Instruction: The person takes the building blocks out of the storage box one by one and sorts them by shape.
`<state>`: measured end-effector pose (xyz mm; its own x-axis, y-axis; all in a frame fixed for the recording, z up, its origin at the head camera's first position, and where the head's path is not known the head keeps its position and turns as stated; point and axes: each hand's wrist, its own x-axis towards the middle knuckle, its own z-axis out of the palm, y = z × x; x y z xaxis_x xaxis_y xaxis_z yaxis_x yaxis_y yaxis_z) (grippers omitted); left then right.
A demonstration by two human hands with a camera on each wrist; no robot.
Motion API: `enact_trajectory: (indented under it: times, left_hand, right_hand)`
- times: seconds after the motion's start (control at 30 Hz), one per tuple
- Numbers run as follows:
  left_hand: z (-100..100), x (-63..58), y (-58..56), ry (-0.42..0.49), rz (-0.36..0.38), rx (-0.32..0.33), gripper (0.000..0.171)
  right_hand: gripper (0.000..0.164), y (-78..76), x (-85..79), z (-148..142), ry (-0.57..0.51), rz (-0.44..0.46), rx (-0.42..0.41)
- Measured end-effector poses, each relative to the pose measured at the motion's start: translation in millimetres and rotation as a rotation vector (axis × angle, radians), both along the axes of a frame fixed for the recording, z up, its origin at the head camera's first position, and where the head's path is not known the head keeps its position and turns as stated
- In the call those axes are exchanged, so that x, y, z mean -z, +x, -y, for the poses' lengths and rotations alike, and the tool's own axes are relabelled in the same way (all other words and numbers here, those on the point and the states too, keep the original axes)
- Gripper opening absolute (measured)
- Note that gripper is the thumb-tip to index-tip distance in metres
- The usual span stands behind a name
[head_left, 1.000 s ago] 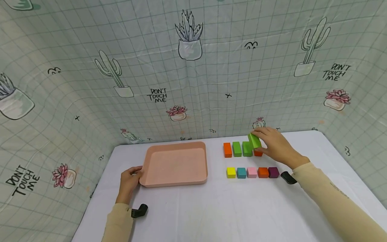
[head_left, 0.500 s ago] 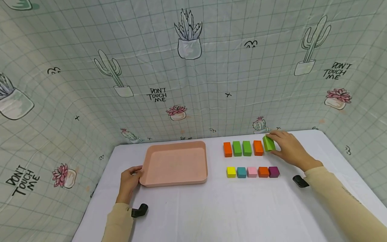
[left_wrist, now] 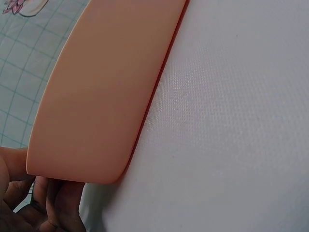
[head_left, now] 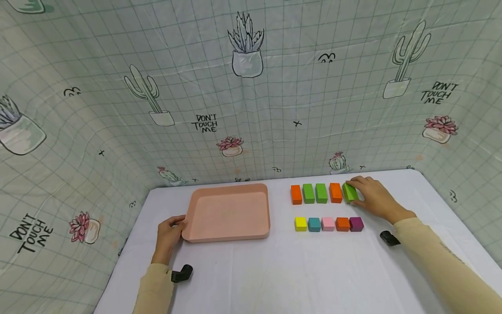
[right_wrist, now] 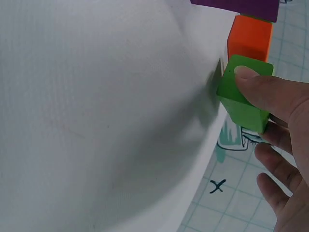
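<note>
My right hand [head_left: 374, 198] pinches a green block [head_left: 347, 192] between thumb and fingers at the right end of the back row. In the right wrist view, the thumb lies on one end of this green block [right_wrist: 241, 104], right beside an orange block [right_wrist: 251, 36]. The back row also has another orange block [head_left: 296, 195] at its left end and two green blocks, one of them a green block [head_left: 321, 193] in the middle. My left hand [head_left: 167, 235] grips the left edge of a shallow pink tray [head_left: 227, 216]. Up close, fingers curl at the corner of the tray [left_wrist: 96, 96].
In front of the back row stand small cubes: yellow [head_left: 300, 224], teal [head_left: 314, 224], pink [head_left: 327, 224], orange [head_left: 343, 224] and purple [head_left: 356, 224]. A white cloth [head_left: 243, 274] covers the table. Behind it hangs a cactus-print curtain [head_left: 274, 100].
My right hand has carried the green block from above the right-hand orange block rightward, then lowered it beside that block. The left hand and tray have stayed put.
</note>
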<state>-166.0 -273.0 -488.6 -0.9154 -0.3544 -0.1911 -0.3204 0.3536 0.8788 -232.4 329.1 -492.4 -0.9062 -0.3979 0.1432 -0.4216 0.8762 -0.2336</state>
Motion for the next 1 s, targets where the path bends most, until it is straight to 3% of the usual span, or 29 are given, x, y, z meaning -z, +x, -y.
enact_trajectory:
  times: [1.0]
  left_hand:
    - [0.2, 2.7, -0.4, 0.003, -0.022, -0.001, 0.032]
  right_hand:
    - [0.063, -6.3, 8.9, -1.3, 0.011, 0.06, 0.001]
